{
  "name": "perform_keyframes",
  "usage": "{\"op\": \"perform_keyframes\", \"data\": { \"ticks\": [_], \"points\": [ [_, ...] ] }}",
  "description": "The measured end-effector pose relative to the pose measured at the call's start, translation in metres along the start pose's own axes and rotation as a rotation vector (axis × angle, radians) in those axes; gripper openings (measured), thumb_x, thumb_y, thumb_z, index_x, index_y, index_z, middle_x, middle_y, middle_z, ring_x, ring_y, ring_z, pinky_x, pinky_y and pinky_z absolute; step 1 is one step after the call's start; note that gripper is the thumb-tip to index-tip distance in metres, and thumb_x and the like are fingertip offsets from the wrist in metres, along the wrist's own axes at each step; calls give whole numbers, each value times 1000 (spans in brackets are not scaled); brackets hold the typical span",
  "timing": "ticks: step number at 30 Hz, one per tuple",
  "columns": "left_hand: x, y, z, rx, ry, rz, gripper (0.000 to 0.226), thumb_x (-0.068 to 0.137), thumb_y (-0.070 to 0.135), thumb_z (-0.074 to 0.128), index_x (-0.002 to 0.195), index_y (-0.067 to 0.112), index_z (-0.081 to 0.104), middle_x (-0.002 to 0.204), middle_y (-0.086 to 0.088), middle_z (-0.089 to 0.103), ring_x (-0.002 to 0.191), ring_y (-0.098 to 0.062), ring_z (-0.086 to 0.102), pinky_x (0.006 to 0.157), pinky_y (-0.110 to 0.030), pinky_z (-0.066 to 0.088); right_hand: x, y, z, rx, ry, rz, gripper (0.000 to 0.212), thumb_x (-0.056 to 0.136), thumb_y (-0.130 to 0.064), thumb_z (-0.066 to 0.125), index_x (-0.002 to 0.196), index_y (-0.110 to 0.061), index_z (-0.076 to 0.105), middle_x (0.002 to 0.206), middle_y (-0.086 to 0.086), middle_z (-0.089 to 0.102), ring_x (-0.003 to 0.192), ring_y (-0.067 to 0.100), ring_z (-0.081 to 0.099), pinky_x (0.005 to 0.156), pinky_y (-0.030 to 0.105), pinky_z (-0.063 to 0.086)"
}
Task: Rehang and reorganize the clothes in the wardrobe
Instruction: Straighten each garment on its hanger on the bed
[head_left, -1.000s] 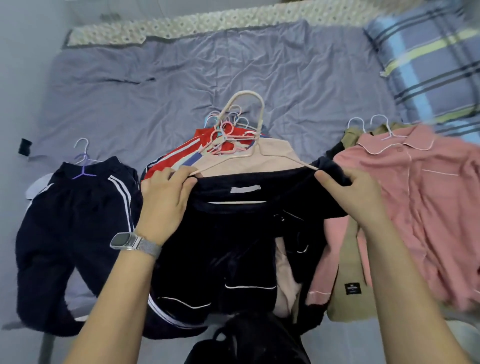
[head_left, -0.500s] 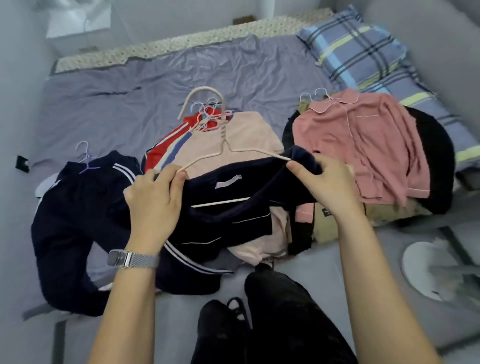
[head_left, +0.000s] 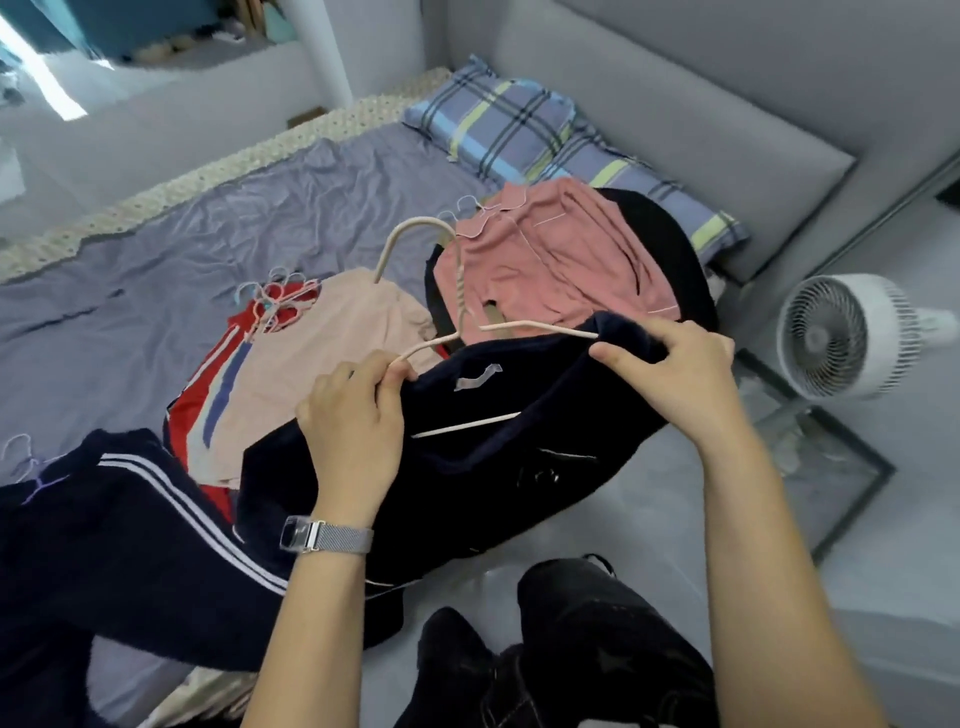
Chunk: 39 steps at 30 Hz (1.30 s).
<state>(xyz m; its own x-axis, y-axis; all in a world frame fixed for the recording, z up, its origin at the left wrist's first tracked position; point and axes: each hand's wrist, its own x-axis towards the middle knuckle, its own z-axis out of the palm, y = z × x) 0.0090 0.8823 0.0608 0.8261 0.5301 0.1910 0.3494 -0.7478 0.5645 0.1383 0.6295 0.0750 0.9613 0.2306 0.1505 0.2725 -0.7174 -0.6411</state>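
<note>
Both hands (head_left: 358, 415) (head_left: 680, 374) grip the navy garment (head_left: 519, 452) on its hanger (head_left: 457, 291), hook up.

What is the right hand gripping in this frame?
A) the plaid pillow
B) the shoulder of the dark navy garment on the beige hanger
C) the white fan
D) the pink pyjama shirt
B: the right hand pinches the dark navy garment at its shoulder, over the end of the beige hanger.

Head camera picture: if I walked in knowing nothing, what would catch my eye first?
Probably the two hands in the middle: the left hand and right hand grip a dark navy garment on a pale hanger. Behind them, clothes lie on a purple bed sheet, including a pink shirt near the plaid pillow. A white fan stands on the floor at right.
</note>
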Motion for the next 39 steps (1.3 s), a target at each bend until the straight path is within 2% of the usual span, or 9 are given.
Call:
{"op": "perform_keyframes", "data": {
  "ticks": [5,9,13,19,21,24,28,33,39],
  "points": [
    [27,68,60,-28,-64,73,37,92,48,29,85,33,62,80,7,64,82,-20,58,72,-41,42,29,70,-47,14,-7,126,55,60,-75,62,68,-21,62,65,1,58,81,20,52,87,44,39],
    [44,128,113,-161,-116,108,32,92,47,30,79,37,58,74,9,60,78,-20,57,74,-46,44,60,126,-94,-22,78,191,46,54,-80,60,66,-35,58,73,-1,60,90,28,52,91,48,42],
    [63,167,148,-251,-132,101,32,92,49,32,81,38,60,78,11,64,82,-17,58,81,-49,44,94,153,-122,-42,142,161,44,58,-71,66,62,-28,55,66,-5,57,83,27,54,89,51,42],
    [96,160,163,-265,-130,-3,29,92,48,31,79,43,57,78,14,63,84,-18,57,82,-50,44,153,153,-99,-81,94,92,33,66,-51,77,72,-22,62,69,-13,51,90,17,44,96,42,31],
    [117,157,165,-303,-139,-16,28,92,49,32,78,46,56,79,15,63,86,-16,58,83,-51,44,176,150,-89,-91,107,70,34,66,-49,79,71,-21,61,69,-10,51,88,9,38,97,39,28],
    [149,157,170,-326,-150,-3,26,92,47,33,82,42,57,81,14,64,86,-10,58,84,-51,44,209,146,-82,-128,138,51,37,67,-46,79,68,-14,60,69,1,56,76,0,29,101,44,29],
    [178,157,172,-346,-177,20,29,93,50,32,88,39,58,85,15,65,90,-11,59,86,-51,44,243,143,-76,-147,145,45,38,68,-46,79,72,-13,62,75,5,59,83,5,28,100,43,30],
    [203,144,173,-319,-174,-34,29,93,49,32,86,41,59,84,20,64,86,-6,59,84,-49,46,283,137,-47,-110,59,-28,39,62,-67,62,60,-33,43,64,-11,45,87,23,45,93,38,27],
    [244,146,188,-289,-121,-118,25,98,33,41,81,36,60,77,18,63,80,-1,57,79,-42,47,349,136,-21,-116,2,-85,39,68,-55,73,63,-30,42,65,-14,42,88,19,41,95,36,26]
  ]
}}
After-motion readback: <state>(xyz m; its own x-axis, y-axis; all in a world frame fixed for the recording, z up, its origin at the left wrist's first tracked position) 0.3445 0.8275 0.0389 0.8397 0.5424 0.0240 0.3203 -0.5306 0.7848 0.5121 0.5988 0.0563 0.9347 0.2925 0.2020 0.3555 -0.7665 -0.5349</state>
